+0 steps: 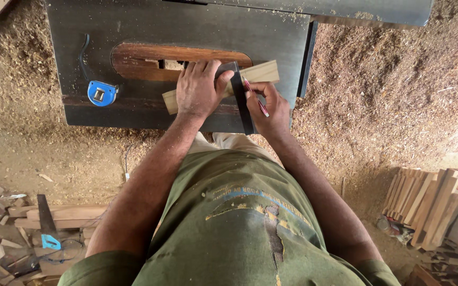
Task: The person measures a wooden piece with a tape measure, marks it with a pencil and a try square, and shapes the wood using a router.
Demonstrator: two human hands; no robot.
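Observation:
A pale wooden strip (261, 71) lies slanted on the dark metal table (133, 26). My left hand (200, 87) presses flat on the strip and on a dark try square (242, 106) laid across it. My right hand (271, 108) grips a red pencil (255, 98) with its tip against the square's blade, on the strip. A blue tape measure (100, 93) with a black strap rests to the left on the table.
A brown wooden insert (144, 58) fills the oval slot in the table. Sawdust (388, 90) covers the ground all round. Offcuts and another square (46, 220) lie at lower left. Stacked wooden slats (425, 204) stand at lower right.

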